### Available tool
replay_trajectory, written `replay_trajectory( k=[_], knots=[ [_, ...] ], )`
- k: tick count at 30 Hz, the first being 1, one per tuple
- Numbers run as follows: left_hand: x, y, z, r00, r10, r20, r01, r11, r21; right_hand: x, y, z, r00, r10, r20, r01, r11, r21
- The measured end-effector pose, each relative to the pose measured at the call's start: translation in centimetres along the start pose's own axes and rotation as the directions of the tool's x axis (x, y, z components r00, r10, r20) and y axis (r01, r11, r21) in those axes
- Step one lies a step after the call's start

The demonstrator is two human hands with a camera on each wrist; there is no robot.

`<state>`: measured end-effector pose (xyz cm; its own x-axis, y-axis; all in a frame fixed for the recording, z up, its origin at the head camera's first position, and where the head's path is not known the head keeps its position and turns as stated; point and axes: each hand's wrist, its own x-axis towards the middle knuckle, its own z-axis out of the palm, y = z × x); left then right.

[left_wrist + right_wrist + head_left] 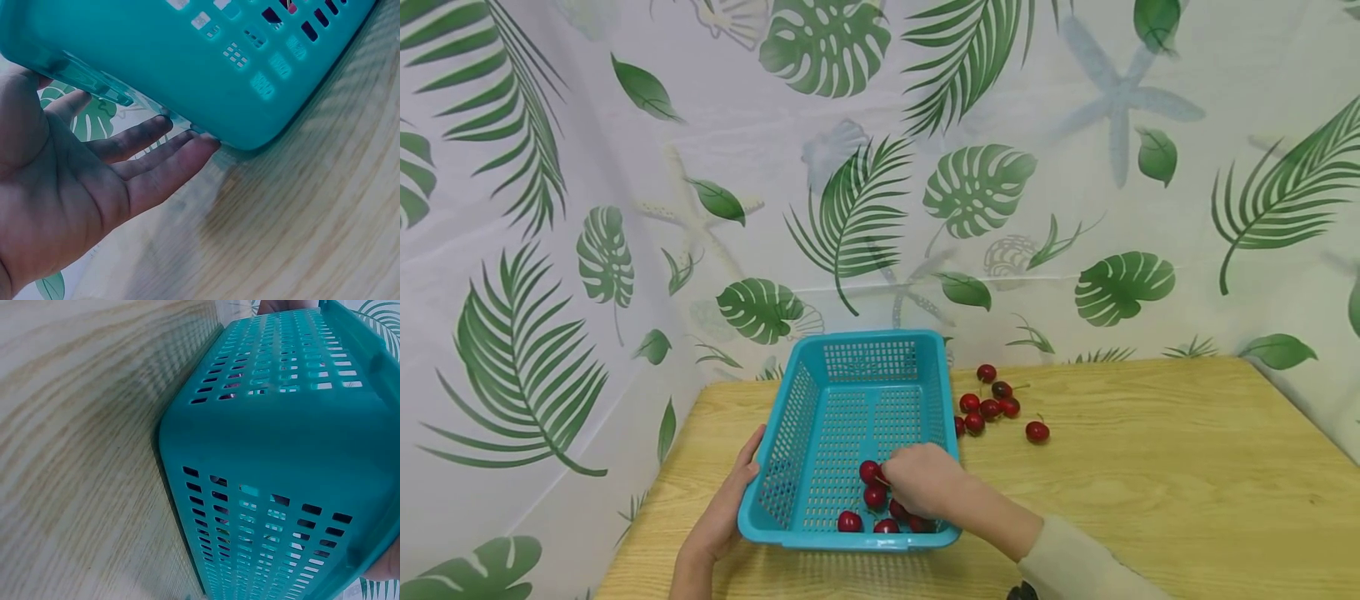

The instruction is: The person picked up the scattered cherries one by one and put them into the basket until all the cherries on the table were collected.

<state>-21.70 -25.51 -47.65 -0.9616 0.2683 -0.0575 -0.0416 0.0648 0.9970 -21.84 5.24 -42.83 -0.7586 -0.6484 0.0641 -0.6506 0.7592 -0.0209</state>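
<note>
Closest to the camera is a pale sleeve (1093, 567), and past it the right hand (925, 482) dips into the blue basket (850, 540), fingers curled under; from here I can't tell whether they pinch a cherry. Across from it, the left hand (725, 510), fingers fairly straight, rests against the rim, presumably to keep the basket from sliding. One basket, two hands. I count at least six cherries (850, 522) inside, bunched beneath and beside the right hand, and eight loose cherries (1037, 432) beyond it on the wooden table (1150, 467).
</note>
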Motion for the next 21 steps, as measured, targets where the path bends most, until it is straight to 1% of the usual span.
replay_trajectory(
  k=[5,10,17,21],
  knots=[
    [0.04,-0.02,-0.01,1.0,0.003,0.002,-0.003,1.0,0.01,0.13,0.0,0.18,0.999,0.048,0.0,-0.048,0.999,-0.001],
    [0.06,0.08,-0.03,1.0,0.004,0.006,-0.004,1.0,-0.002,0.25,0.0,0.2,0.994,0.106,0.019,-0.106,0.994,0.038],
    [-0.01,0.08,-0.08,1.0,-0.006,0.01,0.006,1.0,0.012,0.3,-0.03,0.25,0.987,0.158,-0.035,-0.155,0.986,0.067],
    [0.05,0.03,0.0,1.0,-0.005,0.0,0.005,1.0,0.012,0.29,-0.13,0.27,0.979,0.198,-0.042,-0.195,0.979,0.064]
  ],
)
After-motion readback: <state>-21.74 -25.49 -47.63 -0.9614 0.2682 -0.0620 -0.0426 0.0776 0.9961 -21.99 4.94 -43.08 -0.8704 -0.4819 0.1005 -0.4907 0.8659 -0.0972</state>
